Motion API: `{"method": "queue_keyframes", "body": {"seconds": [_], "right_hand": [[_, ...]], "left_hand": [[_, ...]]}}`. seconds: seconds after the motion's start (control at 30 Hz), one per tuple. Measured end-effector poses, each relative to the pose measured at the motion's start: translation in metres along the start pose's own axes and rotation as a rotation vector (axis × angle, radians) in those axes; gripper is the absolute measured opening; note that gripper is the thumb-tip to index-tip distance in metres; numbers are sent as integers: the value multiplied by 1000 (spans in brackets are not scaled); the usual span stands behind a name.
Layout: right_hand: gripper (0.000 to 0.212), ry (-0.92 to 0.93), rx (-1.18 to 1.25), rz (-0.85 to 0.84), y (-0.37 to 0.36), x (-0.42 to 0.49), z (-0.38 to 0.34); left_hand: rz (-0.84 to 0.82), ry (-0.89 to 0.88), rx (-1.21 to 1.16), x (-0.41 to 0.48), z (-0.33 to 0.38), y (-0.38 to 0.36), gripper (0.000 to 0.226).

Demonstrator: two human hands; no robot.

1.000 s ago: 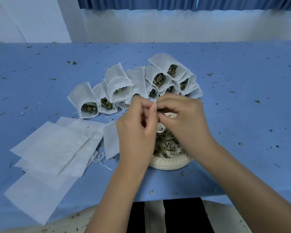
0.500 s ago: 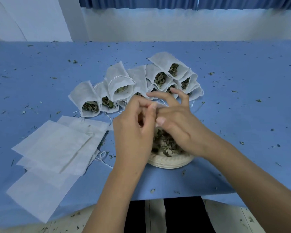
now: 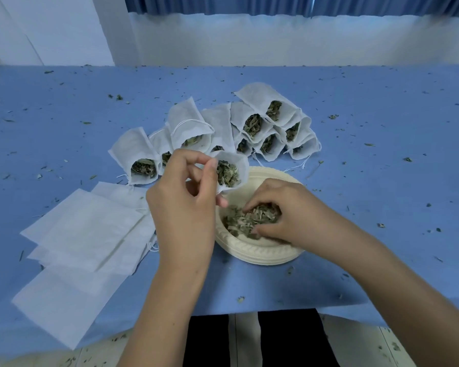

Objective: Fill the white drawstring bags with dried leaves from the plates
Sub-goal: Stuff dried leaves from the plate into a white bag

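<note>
Right hand (image 3: 289, 210) dropped, clutching leaves (image 3: 240, 223) (bag (image 3: 243, 166) pinched).

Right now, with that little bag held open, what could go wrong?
The left hand pinches the held bag by its rim, mouth tilted; leaves might tumble out. The right hand scoops dried leaves from the plate; some could scatter onto the littered tablecloth. The filled bags behind lie open-mouthed; a knock could spill them.

No text, label, brand, number or sign can be read anywhere in view. The white drawstring bags (image 3: 257, 95), the cream plate (image 3: 260, 254) and the blue tablecloth (image 3: 382, 181) present plain surfaces without legible marking.
</note>
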State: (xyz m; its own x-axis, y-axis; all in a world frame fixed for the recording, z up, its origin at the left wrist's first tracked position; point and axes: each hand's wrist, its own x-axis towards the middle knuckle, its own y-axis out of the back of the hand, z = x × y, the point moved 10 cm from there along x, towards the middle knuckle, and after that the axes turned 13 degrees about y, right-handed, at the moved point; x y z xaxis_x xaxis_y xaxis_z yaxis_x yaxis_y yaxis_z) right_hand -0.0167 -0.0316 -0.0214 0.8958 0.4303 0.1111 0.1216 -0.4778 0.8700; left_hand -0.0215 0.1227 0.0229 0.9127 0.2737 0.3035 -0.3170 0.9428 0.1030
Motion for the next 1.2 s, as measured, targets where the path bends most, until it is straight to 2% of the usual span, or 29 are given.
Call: {"method": "queue_keyframes", "body": {"seconds": [0.07, 0.13, 0.2, 0.27, 0.33, 0.4, 0.5, 0.57, 0.63, 0.73, 0.83, 0.93, 1.0, 1.07, 1.2], "right_hand": [[27, 37, 16, 79, 1, 4, -4], [19, 14, 115, 223, 14, 0, 2], [18, -8, 324, 447, 38, -13, 11], [18, 69, 508, 643, 61, -26, 10], [19, 175, 572, 716, 71, -29, -4], [23, 224, 441, 702, 70, -23, -19], [23, 281, 131, 594, 62, -10, -39], [27, 251, 152, 480, 55, -3, -34], [37, 179, 300, 403, 50, -4, -23], [29, 187, 440, 526, 60, -13, -19], [16, 285, 255, 671, 65, -13, -34], [8, 268, 89, 640, 58, -3, -33], [8, 255, 259, 501, 50, 3, -22], [22, 244, 507, 444, 47, 0, -14], [18, 314, 526, 685, 59, -14, -16]], "left_hand": [[-6, -1, 7, -1, -1, -2, 19], [-18, -14, 17, -1, -2, -4, 19], [-35, -20, 30, -2, -4, -7, 19], [-47, -23, 32, -2, -6, -10, 20], [-65, -27, 20, -3, -6, -15, 20], [-97, -39, 7, -6, -4, -22, 19], [-140, -76, -2, -13, 1, -34, 14], [-132, -76, 4, -13, 0, -35, 14], [-115, -53, -4, -10, -4, -32, 15], [-101, -37, -1, -7, -7, -31, 14], [-106, -83, 11, -10, 1, -38, 13], [-80, -150, 77, -16, 11, -43, 13], [-59, -157, 91, -16, 12, -40, 13], [-33, -140, 83, -13, 9, -34, 14], [-40, -85, 4, -11, 5, -32, 17]]}}
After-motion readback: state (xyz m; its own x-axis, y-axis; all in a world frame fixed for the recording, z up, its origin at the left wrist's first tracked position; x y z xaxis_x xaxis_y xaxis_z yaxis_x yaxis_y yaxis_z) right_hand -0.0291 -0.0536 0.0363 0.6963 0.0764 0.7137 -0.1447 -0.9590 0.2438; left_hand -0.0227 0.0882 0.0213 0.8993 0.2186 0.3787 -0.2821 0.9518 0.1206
